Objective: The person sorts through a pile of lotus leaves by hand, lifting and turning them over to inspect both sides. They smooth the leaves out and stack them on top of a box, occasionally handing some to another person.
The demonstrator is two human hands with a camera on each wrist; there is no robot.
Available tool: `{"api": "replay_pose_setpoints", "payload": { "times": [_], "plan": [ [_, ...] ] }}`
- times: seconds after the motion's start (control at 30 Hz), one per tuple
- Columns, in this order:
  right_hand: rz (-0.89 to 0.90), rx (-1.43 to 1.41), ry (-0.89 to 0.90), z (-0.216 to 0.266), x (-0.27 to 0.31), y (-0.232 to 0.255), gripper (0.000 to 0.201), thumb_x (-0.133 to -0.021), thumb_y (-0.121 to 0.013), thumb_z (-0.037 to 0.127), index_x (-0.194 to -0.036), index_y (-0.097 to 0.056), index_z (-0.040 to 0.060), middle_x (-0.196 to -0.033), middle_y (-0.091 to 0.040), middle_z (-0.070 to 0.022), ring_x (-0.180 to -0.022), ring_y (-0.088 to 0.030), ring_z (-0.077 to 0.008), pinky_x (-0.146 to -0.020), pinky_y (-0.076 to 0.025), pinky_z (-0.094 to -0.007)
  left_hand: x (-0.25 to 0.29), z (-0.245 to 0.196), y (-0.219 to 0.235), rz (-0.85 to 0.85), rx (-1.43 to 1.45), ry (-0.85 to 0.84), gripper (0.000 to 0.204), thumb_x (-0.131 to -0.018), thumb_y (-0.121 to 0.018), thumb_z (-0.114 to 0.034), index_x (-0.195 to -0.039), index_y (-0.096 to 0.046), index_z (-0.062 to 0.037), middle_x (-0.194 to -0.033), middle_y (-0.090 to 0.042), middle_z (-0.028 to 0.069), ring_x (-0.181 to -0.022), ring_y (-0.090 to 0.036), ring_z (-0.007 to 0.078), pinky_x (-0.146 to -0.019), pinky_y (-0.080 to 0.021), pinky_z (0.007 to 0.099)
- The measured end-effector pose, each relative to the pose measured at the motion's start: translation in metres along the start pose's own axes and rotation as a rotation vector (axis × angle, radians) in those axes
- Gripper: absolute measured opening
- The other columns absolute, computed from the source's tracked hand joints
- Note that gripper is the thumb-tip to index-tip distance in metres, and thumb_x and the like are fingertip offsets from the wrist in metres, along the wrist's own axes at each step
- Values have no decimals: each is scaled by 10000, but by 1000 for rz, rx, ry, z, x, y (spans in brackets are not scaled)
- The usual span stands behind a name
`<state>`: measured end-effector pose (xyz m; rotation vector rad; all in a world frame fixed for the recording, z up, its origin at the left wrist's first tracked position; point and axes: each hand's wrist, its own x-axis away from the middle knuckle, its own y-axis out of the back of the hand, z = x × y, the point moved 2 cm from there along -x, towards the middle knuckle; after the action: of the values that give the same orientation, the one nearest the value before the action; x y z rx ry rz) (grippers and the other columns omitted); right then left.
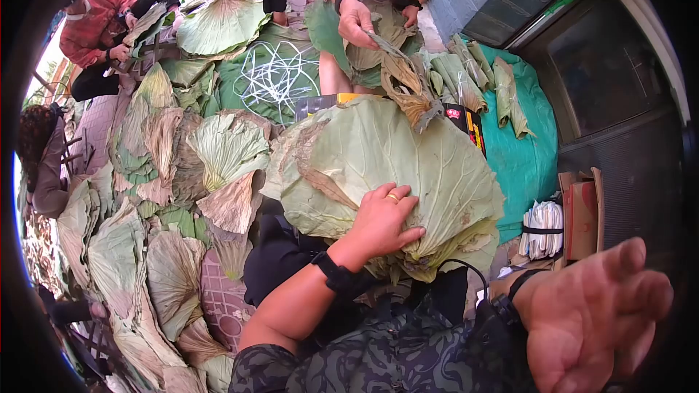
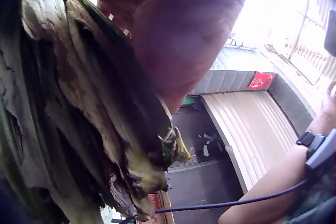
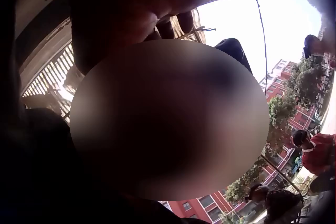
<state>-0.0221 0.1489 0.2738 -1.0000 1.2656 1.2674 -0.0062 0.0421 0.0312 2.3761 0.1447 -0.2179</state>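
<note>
My left hand [image 1: 382, 222] rests on a thick stack of large, dried, pale green leaves [image 1: 408, 153] on my lap, fingers spread over the top leaf near where its veins meet. In the left wrist view, the palm [image 2: 178, 35] lies against the folded brown-green edges of the leaves [image 2: 79, 108]. My right hand [image 1: 593, 320] is raised at the lower right, away from the stack, palm showing, fingers loosely bent and holding nothing. In the right wrist view that hand [image 3: 131, 14] is dark, with a blurred oval below it.
Opposite me, another person's hand [image 1: 357, 22] holds a withered brown leaf [image 1: 408, 87]. White string [image 1: 277, 73] lies tangled on a green leaf. Rolled leaf bundles [image 1: 459, 76] lie on a green tarp [image 1: 524, 167]. A cardboard box [image 1: 582, 215] stands right; spread leaves [image 1: 120, 255] cover the left.
</note>
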Motion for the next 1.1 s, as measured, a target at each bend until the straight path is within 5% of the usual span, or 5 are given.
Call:
{"api": "replay_pose_setpoints", "payload": {
  "times": [0.07,0.33,0.57,0.83,1.1],
  "plan": [
    [114,1039,-640,-26,18,31,436,-876,-436,501,-1085,-589,151,-1300,-417,-202,-1181,-402,-395,-995,-298,-461,-2,-1,3,17,1,3,513,-701,-671,-381,-1091,-567,-66,-1205,-516,145,-1153,-434,367,-927,-358,455],
    [534,1578,-1777,-174,162,159,395,-701,-645,238,-994,-580,-19,-926,-629,-218,-880,-601,-379,-768,-475,-454,-1,3,2,-6,39,-8,510,-700,-668,-350,-1105,-554,-62,-1193,-520,143,-1122,-453,377,-899,-383,453],
    [236,1484,-1652,-137,173,193,247,-749,-587,135,-928,-606,-32,-810,-648,-192,-771,-631,-344,-696,-495,-429,-5,10,1,-136,135,2,426,-710,-675,-255,-1059,-577,-32,-1108,-567,164,-1043,-508,369,-876,-416,437],
    [-1316,457,-1028,-22,159,105,243,-876,-503,48,-1104,-505,-33,-939,-627,-124,-804,-623,-203,-758,-518,-340,-11,18,6,-168,1230,340,557,-813,-656,-302,-1253,-434,-44,-1170,-521,211,-1087,-520,331,-923,-427,383],
    [-1658,206,-1311,21,224,4,217,-884,-487,65,-1091,-506,2,-933,-609,-116,-767,-617,-223,-685,-536,-369,-18,35,2,-79,2109,250,760,-881,-571,-273,-1410,-65,-67,-1377,-347,138,-1246,-376,304,-1014,-336,472]
  ]
}}
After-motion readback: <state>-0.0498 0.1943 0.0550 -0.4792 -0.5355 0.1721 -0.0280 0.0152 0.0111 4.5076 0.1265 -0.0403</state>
